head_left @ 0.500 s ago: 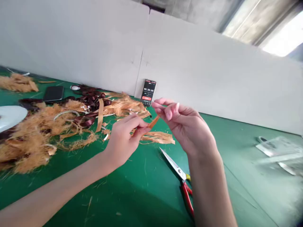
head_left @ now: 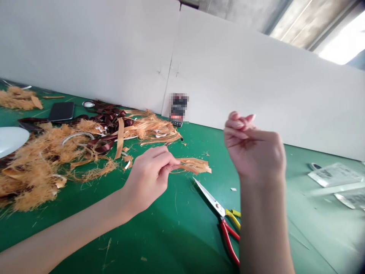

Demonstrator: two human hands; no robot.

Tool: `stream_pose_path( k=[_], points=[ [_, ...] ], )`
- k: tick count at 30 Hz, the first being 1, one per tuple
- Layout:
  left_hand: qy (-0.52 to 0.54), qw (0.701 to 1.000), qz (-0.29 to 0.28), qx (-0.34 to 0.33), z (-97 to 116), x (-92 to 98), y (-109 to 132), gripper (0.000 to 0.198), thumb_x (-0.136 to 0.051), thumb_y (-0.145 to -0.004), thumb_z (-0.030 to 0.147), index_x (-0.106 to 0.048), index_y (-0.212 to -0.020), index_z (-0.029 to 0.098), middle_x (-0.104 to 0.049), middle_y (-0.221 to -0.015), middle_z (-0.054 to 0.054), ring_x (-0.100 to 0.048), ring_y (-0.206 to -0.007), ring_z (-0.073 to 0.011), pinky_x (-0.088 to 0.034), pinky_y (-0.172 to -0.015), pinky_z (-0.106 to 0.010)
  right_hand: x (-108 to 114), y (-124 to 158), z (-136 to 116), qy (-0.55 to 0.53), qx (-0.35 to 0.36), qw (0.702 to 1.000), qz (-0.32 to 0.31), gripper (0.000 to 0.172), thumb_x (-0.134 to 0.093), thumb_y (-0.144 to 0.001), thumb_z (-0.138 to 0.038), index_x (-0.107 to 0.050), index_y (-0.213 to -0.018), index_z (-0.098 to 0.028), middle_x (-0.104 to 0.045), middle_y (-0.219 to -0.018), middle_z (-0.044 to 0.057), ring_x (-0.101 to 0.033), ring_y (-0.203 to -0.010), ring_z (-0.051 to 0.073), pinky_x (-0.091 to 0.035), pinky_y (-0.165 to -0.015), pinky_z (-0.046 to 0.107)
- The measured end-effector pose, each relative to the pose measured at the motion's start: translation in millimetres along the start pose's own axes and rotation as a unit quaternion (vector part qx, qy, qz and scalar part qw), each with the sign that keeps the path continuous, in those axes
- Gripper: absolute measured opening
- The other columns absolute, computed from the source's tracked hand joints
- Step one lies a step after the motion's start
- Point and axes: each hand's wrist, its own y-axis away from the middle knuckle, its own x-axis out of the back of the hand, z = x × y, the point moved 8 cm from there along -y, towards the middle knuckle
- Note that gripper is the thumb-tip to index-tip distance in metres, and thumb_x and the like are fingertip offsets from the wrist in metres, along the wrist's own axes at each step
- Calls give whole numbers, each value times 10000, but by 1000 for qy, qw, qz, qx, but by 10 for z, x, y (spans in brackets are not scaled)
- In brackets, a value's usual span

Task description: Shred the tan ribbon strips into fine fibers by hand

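My left hand (head_left: 149, 177) is closed in a pinch over the table, on a strip of orange-tan ribbon mostly hidden by the fingers. Just past its fingertips lies a frayed tan ribbon piece (head_left: 196, 166), overlapping the pinch in view. Raised to the right, my right hand (head_left: 252, 146) has its fingers curled and pressed together; anything between them is too small to make out. Between the two hands, scissors (head_left: 218, 207) with red and yellow handles lie on the green table, the handles partly behind my right forearm.
Left of my hands spreads a pile of frayed tan fibres (head_left: 40, 163) with dark brown ribbon (head_left: 105, 144). A blurred-out phone (head_left: 178, 108) leans on the white partition (head_left: 242, 76). A black flat case (head_left: 61, 111), a white dish (head_left: 13, 140) and clear plastic packets (head_left: 335, 175) lie farther out.
My right hand has moved away from my left, to the right, its fingers still closed. The orange strip that showed between the hands is no longer visible there. My left hand has barely moved.
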Motion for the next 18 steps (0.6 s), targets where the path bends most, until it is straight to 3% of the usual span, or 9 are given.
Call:
stream_pose_path(
  k=[2,4,6,8,10,12,15,18],
  points=[
    [41,997,-15,57,-100,-14,3,151,-596,-826,42,-646,-721,139,-592,-642,-1,-550,-600,-104,-420,-547,-217,112,-17,-77,58,5,998,32,247,-543,-736,-33,-580,-561,-204,-556,-742,2,-289,-437,45,-261,-340,187],
    [56,993,-16,103,-158,-10,-31,115,-613,-835,96,-661,-743,145,-624,-660,-3,-566,-609,-105,-431,-560,-217,134,3,-44,166,-35,985,36,187,-597,-810,-203,-622,-625,-198,-609,-791,9,-233,-410,37,-209,-316,208],
    [61,989,-10,132,-182,-6,-88,69,-617,-838,128,-668,-796,147,-650,-676,-2,-585,-607,-106,-446,-567,-216,83,70,104,295,-118,948,6,190,-640,-811,-374,-669,-761,-193,-668,-871,39,-395,-464,41,-330,-380,194],
    [61,987,-4,147,-192,-16,-139,60,-613,-835,128,-667,-830,151,-673,-694,2,-603,-604,-104,-459,-569,-211,15,170,269,406,-194,893,-33,304,-686,-764,-448,-670,-934,-196,-694,-971,70,-601,-707,118,-486,-598,233],
    [43,988,1,150,-199,-33,-171,68,-610,-823,117,-662,-822,160,-689,-709,3,-615,-611,-110,-465,-572,-216,-54,240,357,479,-216,849,-60,392,-696,-741,-479,-652,-1021,-207,-684,-1084,90,-632,-947,201,-505,-777,312],
    [9,988,9,152,-218,-42,-181,66,-611,-811,123,-656,-818,171,-703,-720,3,-627,-625,-124,-465,-574,-234,-104,266,390,522,-205,825,-72,430,-689,-731,-504,-649,-1048,-216,-658,-1166,103,-622,-1022,247,-498,-824,370],
    [-4,986,6,168,-273,-68,-182,41,-608,-819,174,-648,-826,184,-717,-732,5,-650,-648,-142,-469,-587,-257,-106,251,391,547,-179,816,-50,407,-693,-735,-461,-654,-1051,-207,-675,-1132,100,-642,-977,254,-498,-811,396],
    [26,979,-25,199,-343,-120,-192,49,-600,-828,208,-640,-806,190,-715,-726,13,-656,-659,-141,-470,-586,-256,-163,215,399,530,-146,834,-55,232,-654,-783,-367,-691,-928,-189,-724,-958,60,-662,-885,214,-493,-774,354]
  ],
)
